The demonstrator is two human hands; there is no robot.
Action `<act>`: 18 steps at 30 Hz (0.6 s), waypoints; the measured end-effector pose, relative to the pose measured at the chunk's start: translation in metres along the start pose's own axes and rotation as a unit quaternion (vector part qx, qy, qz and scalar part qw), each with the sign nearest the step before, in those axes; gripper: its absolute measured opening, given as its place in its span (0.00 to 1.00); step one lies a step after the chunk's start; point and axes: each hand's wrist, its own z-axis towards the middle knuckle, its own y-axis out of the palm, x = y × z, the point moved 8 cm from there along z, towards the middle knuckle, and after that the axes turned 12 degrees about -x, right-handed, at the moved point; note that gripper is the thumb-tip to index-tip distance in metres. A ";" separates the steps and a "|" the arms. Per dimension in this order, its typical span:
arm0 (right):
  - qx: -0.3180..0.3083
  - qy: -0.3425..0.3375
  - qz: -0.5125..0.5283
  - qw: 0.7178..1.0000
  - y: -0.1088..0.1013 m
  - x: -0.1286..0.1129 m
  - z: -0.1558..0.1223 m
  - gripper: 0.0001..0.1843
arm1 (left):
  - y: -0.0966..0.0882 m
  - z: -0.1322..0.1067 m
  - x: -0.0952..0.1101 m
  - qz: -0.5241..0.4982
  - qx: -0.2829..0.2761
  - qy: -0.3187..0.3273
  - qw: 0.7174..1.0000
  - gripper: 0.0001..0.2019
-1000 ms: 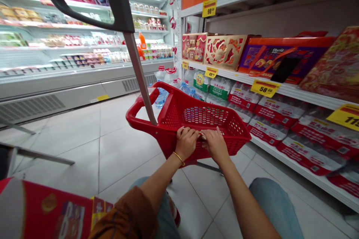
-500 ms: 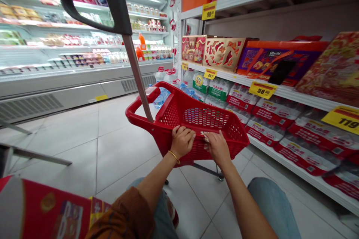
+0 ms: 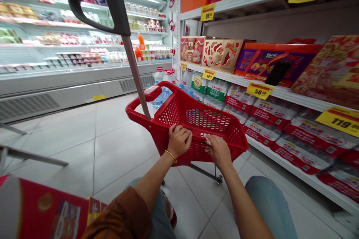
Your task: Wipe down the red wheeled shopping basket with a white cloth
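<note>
A red plastic shopping cart basket [image 3: 157,130] with perforated walls stands in front of me on thin metal legs, its inside bare where I can see it. My left hand [image 3: 179,142], with a gold bangle at the wrist, is curled over the near rim. Just to its right, my right hand [image 3: 220,151] pinches a small crumpled whitish wad [image 3: 208,142], maybe a tissue or cloth, against the outside of the near wall. The cart's grey pole rises at the left to a black handle [image 3: 119,7].
Shelves on the right carry gift boxes [image 3: 221,54] and shrink-wrapped water bottles [image 3: 266,127] with yellow price tags. A lit refrigerated case [image 3: 56,86] runs along the left. A red box [image 3: 53,209] is at lower left, below a metal leg [image 3: 39,157]. White tiles [image 3: 117,153] cover the floor.
The view has shifted slightly. My left hand stays at the rim, and my right hand has moved a little along the near wall with the whitish wad.
</note>
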 end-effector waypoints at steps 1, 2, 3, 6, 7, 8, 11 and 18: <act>0.002 0.007 0.003 1.000 0.000 0.000 0.000 0.16 | 0.000 0.000 0.002 0.010 0.008 -0.006 1.000 0.07; 0.004 0.012 0.007 1.000 -0.001 0.000 0.000 0.15 | 0.000 -0.001 0.005 0.020 0.017 -0.012 1.000 0.07; 0.006 0.014 0.009 1.000 -0.001 0.000 -0.001 0.15 | 0.000 -0.001 0.007 0.030 0.024 -0.019 0.999 0.07; 0.005 0.018 0.010 1.000 -0.001 0.000 -0.001 0.15 | 0.007 -0.001 0.016 0.044 0.024 -0.018 0.999 0.09; 0.004 0.020 0.008 1.000 -0.001 0.000 -0.001 0.15 | 0.011 0.000 0.020 0.048 0.017 -0.006 0.999 0.10; 0.002 0.023 0.004 1.000 -0.001 0.000 -0.001 0.15 | 0.016 0.000 0.026 0.052 0.006 0.012 0.999 0.12; -0.008 0.034 -0.014 0.999 0.001 -0.001 0.001 0.16 | 0.034 0.000 0.045 0.066 -0.042 0.080 0.994 0.15; 0.002 0.023 -0.045 0.999 0.004 -0.008 0.005 0.19 | 0.055 0.002 0.050 0.049 -0.078 0.047 0.995 0.11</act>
